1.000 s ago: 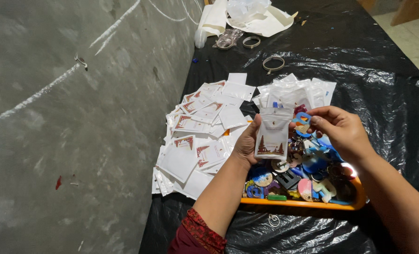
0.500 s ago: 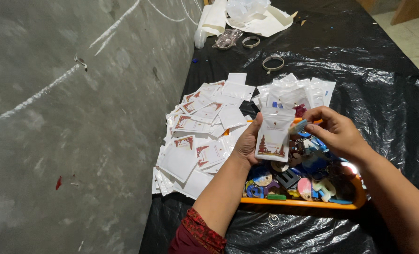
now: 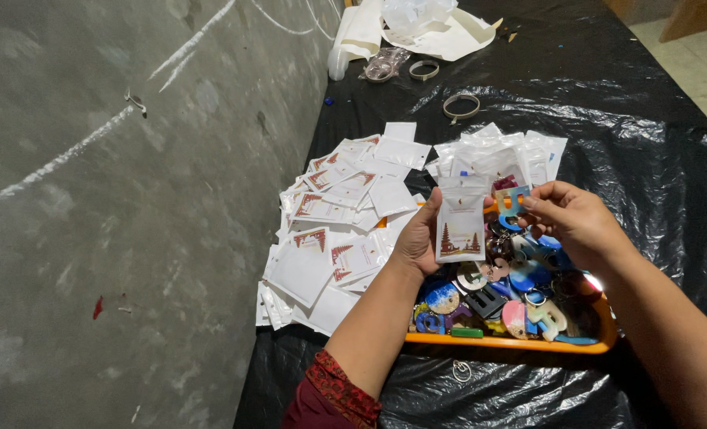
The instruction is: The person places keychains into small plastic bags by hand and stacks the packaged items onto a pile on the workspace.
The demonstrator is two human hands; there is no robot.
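Note:
My left hand point(image 3: 419, 238) holds a small white plastic pouch point(image 3: 459, 222) with a red printed picture upright above an orange tray point(image 3: 512, 342). My right hand point(image 3: 573, 219) pinches a small blue and orange keychain charm point(image 3: 515, 202) right beside the top of the pouch. The tray below is full of colourful keychains point(image 3: 503, 290). A heap of the same white pouches point(image 3: 338, 230) lies on the black plastic sheet to the left of my left hand.
A stack of empty clear pouches point(image 3: 520, 155) lies behind the tray. Farther back are tape rolls point(image 3: 461, 104), a clear bag point(image 3: 385, 65) and crumpled white paper point(image 3: 425, 24). A grey concrete wall point(image 3: 115, 199) runs along the table's left edge.
My right hand has lifted from the tray with a charm and brought it up to the pouch's top. My left hand keeps the pouch nearly still.

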